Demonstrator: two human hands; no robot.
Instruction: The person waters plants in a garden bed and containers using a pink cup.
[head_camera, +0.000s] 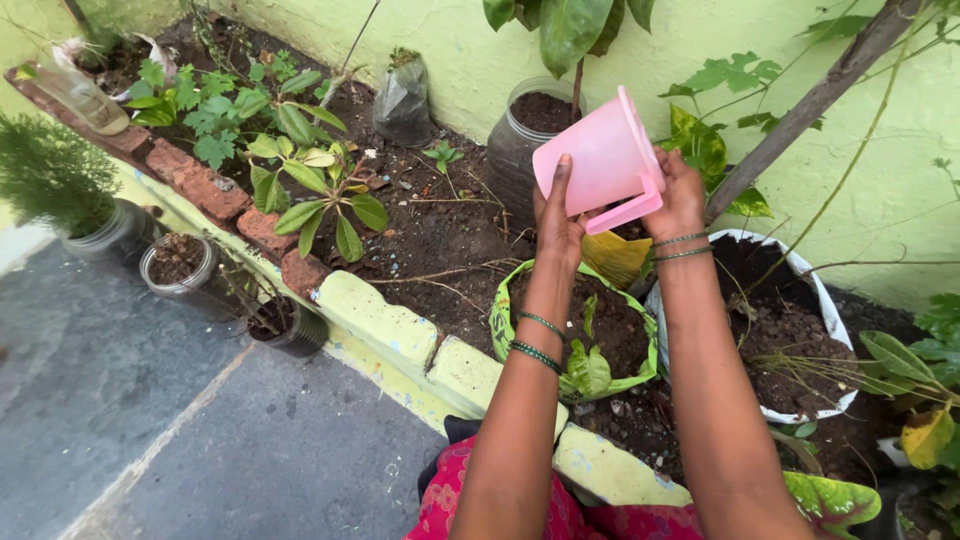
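Observation:
A pink plastic mug (598, 158) is held tipped away from me over the garden bed, its handle facing me. My left hand (557, 213) grips the mug's underside and side. On the handle side, my right hand (680, 195) holds it too. Both wrists wear green bangles. Beyond the mug stands a clear plastic jar of soil (525, 135) with a thin plant stem. Below my arms sits a green grow bag (500, 320) with soil and a small leafy plant (587, 368). To the right is a white bag of soil (830, 320).
A brick and painted stone border (385, 320) edges the soil bed. Small pots (178, 266) and a bushy potted plant (55, 180) stand on the grey paved floor (200, 430). A green wall (800, 40) backs the bed, with a slanted branch (820, 95) at right.

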